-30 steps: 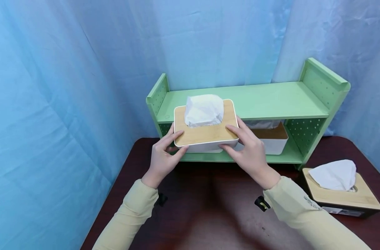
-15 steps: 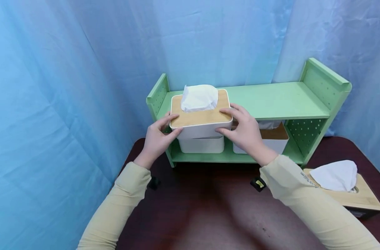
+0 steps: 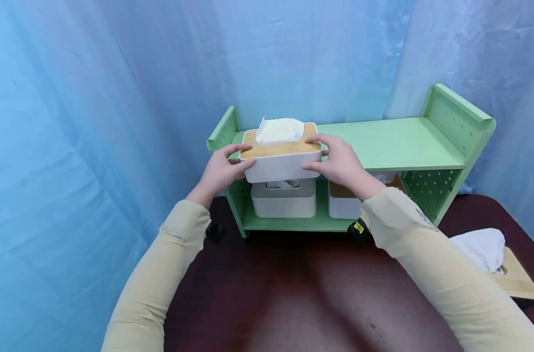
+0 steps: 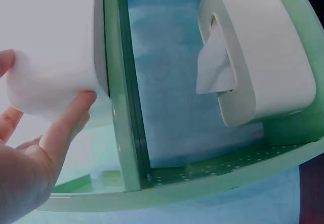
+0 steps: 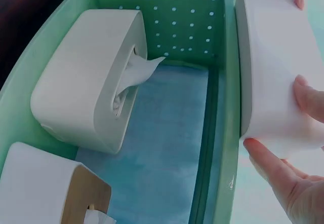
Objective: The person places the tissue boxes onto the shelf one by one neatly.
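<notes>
A white tissue box with a wooden lid and a tuft of white tissue is at the left end of the green shelf's upper board. My left hand grips its left end, thumb on the front and a finger on the lid. At the opposite end my right hand holds it the same way. Both wrist views show the box's white side close along the board's front edge; whether its underside fully touches the board I cannot tell.
Below, the lower board carries an all-white tissue box and, right of it, a wooden-lidded one partly behind my right arm. A dark tissue box with a wooden lid stands on the table at right. Blue curtain hangs behind.
Both hands have carried the tissue box forward and up in the view, to the upper board. The all-white box beneath shows more now.
</notes>
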Tool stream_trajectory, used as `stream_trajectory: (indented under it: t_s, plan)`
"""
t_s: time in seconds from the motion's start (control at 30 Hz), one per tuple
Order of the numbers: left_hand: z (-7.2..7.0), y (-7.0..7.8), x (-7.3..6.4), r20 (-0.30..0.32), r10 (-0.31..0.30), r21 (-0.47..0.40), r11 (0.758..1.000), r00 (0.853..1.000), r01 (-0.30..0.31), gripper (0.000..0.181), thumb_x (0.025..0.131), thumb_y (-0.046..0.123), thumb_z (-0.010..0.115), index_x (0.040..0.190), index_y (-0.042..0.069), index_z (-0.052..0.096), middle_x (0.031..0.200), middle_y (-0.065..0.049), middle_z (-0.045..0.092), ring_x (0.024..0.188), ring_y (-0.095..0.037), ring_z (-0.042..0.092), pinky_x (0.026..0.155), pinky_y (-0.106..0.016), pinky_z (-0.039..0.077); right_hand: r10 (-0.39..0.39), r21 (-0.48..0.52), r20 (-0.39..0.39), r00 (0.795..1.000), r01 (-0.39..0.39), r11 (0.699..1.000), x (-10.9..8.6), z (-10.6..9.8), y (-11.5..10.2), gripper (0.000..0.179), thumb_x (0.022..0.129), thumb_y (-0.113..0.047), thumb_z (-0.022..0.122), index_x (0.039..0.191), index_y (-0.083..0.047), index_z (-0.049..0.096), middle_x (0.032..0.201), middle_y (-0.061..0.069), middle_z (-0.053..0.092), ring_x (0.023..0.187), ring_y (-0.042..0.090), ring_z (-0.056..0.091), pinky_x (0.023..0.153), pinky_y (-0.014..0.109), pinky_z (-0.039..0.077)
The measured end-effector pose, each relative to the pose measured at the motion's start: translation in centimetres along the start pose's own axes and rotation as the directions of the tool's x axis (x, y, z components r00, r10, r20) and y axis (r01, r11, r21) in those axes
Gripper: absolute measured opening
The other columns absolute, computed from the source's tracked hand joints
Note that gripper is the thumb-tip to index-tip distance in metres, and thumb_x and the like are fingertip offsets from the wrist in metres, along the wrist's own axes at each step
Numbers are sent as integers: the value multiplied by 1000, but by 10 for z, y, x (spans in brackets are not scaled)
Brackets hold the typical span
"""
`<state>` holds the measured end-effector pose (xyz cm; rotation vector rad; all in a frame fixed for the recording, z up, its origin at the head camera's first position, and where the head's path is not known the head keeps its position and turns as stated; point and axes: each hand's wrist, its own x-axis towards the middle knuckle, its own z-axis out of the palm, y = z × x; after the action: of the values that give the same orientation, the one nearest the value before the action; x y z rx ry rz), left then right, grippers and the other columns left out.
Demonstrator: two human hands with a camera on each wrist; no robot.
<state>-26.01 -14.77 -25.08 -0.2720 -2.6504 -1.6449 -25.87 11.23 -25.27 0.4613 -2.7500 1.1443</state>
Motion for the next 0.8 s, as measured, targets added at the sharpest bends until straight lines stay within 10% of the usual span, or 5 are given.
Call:
stream_trajectory:
  t_s: [0.27,0.8]
  plan:
    - [6,4,19,-24,-53,-45,998,998,52,47,91,21,64,136,14,52,151,-9,33,126,-27,51,89,-43,52,9,26,20,1000,-10,1000,17,0,3,59,85,-16,71,138,-8,46,144,20,38,118,42,53,92,48,48]
    - [20,0,35,-212,30,35,999,977,-23,44,92,22,60,135,11,53,147,-8,41,127,-24,48,101,-37,44,6,53,-88,996,-1,999,38,13,12,57,87,-11,69,139,-7,45,148,16,38,122,38,50,100,45,44]
